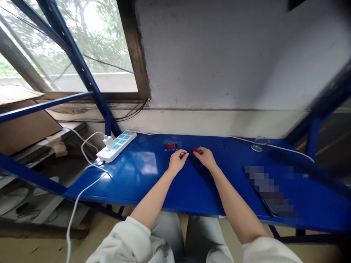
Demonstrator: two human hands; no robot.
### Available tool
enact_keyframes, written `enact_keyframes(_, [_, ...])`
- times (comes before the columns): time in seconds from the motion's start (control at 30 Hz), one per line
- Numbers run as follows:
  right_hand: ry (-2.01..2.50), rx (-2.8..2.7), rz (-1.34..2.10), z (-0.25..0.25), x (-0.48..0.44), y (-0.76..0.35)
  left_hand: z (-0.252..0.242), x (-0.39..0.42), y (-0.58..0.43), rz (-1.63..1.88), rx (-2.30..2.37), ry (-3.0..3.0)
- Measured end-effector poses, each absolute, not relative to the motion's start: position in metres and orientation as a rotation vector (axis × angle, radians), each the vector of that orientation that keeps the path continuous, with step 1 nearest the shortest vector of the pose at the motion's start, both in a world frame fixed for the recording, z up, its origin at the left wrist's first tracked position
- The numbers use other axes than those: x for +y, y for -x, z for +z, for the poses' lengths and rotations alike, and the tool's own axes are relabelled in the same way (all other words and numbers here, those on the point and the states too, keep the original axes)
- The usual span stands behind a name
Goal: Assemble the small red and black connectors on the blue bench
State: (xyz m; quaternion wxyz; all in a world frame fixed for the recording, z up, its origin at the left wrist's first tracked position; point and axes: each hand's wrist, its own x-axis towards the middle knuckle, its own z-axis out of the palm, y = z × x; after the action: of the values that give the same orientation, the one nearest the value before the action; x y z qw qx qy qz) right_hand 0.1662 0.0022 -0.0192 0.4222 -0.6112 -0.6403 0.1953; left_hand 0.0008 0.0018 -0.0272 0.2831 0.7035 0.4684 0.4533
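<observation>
Both hands are over the middle of the blue table (131, 186). My right hand (204, 156) is closed in a pinch on a small red piece (195, 149). To its left, my left hand (178, 160) has its thumb and fingertips pressed together; whatever they hold, if anything, is too small to make out. Just beyond my left hand, several small upright pieces stand in a row: a black piece (165, 146) at the left end, red pieces (171, 146) in the middle and another black piece (176, 145) at the right end.
A white power strip (116, 146) with a plug and cable lies at the table's left. Small clear pieces (218, 145) lie right of my hands. Clear rings (257, 148) are at the back right, and a blurred dark flat object (267, 190) is at the right.
</observation>
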Motion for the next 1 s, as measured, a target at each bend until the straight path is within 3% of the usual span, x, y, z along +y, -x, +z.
enact_keyframes(0.33, [1.802, -1.622, 0.270, -0.020, 0.060, -0.187, -0.020, -0.009, -0.002, 1.059, 1.282, -2.262])
enact_keyframes(1.0, [1.994, -1.776, 0.336, -0.031, 0.095, -0.199, -0.015, -0.013, -0.004, 1.063, 1.224, -2.278])
